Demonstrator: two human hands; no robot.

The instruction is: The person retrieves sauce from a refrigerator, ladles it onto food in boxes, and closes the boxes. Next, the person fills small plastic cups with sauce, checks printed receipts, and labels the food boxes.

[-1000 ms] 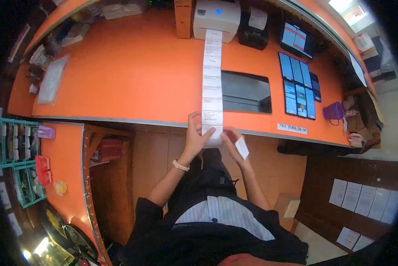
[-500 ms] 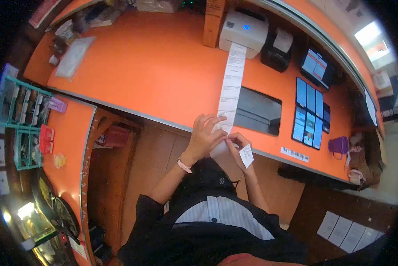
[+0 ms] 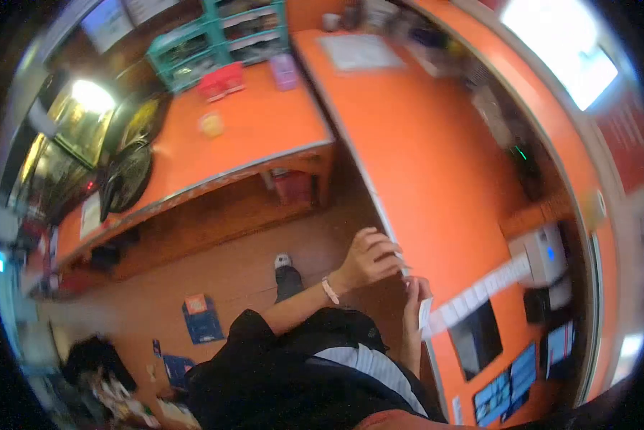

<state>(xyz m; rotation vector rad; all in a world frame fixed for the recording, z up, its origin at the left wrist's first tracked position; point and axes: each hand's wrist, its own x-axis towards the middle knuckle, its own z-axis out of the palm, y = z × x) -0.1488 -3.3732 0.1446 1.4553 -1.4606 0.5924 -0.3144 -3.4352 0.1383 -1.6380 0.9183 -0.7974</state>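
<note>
Near the counter's front edge, my left hand [image 3: 371, 258], with a pale bracelet at the wrist, is bent with curled fingers. Its fingertips come close to those of my right hand, and blur hides whatever lies between them. My right hand [image 3: 414, 301] pinches a small white paper label [image 3: 424, 314] that stands out along its side. Behind it, a long strip of printed labels [image 3: 476, 294] runs across the counter from a white label printer [image 3: 538, 256].
The orange counter [image 3: 422, 158] carries a dark tablet [image 3: 476, 340], several lit phones [image 3: 505, 387] and a black printer [image 3: 546, 304]. Across the floor, a second orange table [image 3: 264, 122] holds teal racks [image 3: 186, 50], a red holder [image 3: 221, 81] and a fan [image 3: 130, 175].
The view has swung left, bringing the second table and floor into fuller view. My left hand has come off the label strip; my right hand keeps its small label.
</note>
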